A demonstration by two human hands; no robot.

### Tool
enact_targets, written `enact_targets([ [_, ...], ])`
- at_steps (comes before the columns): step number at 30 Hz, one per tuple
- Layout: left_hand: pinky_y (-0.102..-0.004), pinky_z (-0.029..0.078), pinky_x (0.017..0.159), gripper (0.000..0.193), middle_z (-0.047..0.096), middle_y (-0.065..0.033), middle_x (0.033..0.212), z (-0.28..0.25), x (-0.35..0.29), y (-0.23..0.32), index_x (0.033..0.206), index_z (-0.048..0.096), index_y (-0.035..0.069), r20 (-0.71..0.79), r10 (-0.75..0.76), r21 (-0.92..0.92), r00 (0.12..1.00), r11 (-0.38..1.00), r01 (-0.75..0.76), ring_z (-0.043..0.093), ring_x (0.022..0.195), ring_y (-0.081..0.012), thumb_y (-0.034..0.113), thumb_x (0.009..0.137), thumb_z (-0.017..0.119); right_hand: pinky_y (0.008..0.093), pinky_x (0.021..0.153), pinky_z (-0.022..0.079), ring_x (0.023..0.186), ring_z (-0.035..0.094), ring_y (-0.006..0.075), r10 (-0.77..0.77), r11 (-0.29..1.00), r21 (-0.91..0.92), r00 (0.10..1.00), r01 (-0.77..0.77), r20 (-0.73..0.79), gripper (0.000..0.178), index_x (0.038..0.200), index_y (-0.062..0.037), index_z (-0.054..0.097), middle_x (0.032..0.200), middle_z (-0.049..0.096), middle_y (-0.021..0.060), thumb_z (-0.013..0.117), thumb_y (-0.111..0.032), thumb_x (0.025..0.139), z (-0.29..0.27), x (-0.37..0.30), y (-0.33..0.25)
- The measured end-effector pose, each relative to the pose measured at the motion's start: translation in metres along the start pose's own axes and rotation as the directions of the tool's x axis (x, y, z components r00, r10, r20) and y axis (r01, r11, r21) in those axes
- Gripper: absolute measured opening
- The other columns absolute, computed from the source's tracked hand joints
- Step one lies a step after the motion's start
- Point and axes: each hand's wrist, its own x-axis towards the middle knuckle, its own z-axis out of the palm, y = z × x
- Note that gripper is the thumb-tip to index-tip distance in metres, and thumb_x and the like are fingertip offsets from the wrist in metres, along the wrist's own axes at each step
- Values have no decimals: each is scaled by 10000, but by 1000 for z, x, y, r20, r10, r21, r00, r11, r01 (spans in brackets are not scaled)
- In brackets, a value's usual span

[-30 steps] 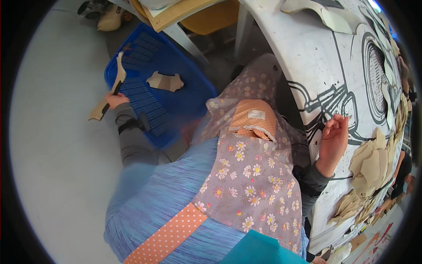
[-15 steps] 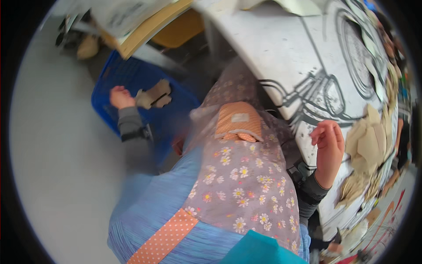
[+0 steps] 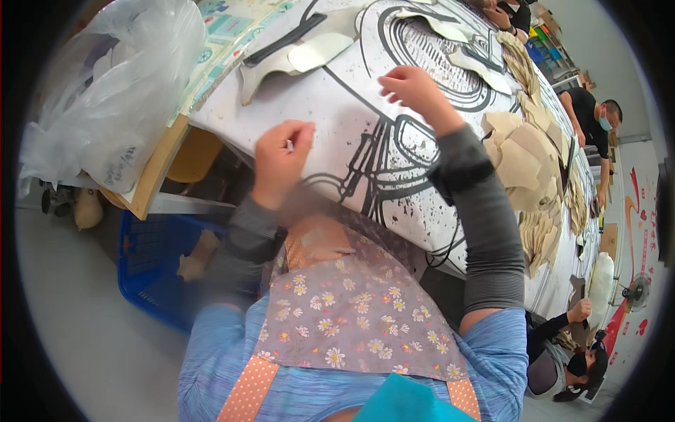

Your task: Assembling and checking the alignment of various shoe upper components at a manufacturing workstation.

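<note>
My left hand (image 3: 281,158) is over the near edge of the white table (image 3: 351,133), its thumb and forefinger curled together with nothing visible in them. Further right and farther in, my right hand (image 3: 418,91) hovers above the table with loosely bent fingers and appears to hold nothing. Beyond both hands lies a cream cut piece (image 3: 320,53) with a black strip (image 3: 285,39) along it. More pale cut pieces (image 3: 481,70) rest farther right. A beige cut piece (image 3: 200,254) lies in the blue basket (image 3: 144,281) on the floor at my left.
Stacks of beige cut pieces (image 3: 524,165) spread along the table's right side. A clear plastic bag (image 3: 119,84) sits on a wood-edged table (image 3: 160,169) at the left. Several people work across the table, one in a dark shirt (image 3: 583,112). A black cable (image 3: 450,243) hangs near the table's edge.
My left hand has left the basket area and risen over the table edge. My right hand has reached farther across the table. The view has swung toward the table; the piece remains in the basket.
</note>
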Motion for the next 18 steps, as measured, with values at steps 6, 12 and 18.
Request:
enact_targets([
  [6, -323, 446, 529, 79, 608, -76, 662, 13, 0, -13, 789, 678, 61, 64, 144, 325, 987, 933, -157, 558, 554, -226, 136, 816, 678, 306, 615, 496, 727, 656, 193, 62, 981, 191, 990, -36, -129, 275, 994, 41, 637, 837, 686, 143, 603, -175, 828, 64, 104, 18],
  [12, -322, 449, 521, 54, 592, -58, 635, 30, 7, -4, 767, 647, 69, 151, 233, 308, 961, 912, -270, 572, 551, -210, 106, 795, 675, 337, 553, 442, 620, 576, 188, -383, 865, -445, 879, 233, -283, 199, 815, 16, 643, 682, 608, 76, 500, -116, 857, 8, 226, 133],
  [18, -320, 448, 507, 62, 594, -46, 620, 17, 0, -11, 737, 629, 64, 78, 242, 346, 967, 903, -254, 566, 532, -207, 82, 779, 672, 263, 533, 367, 588, 484, 130, 84, 943, 331, 934, 38, -347, 179, 770, 37, 608, 686, 573, 46, 567, -121, 843, 52, 184, 50],
])
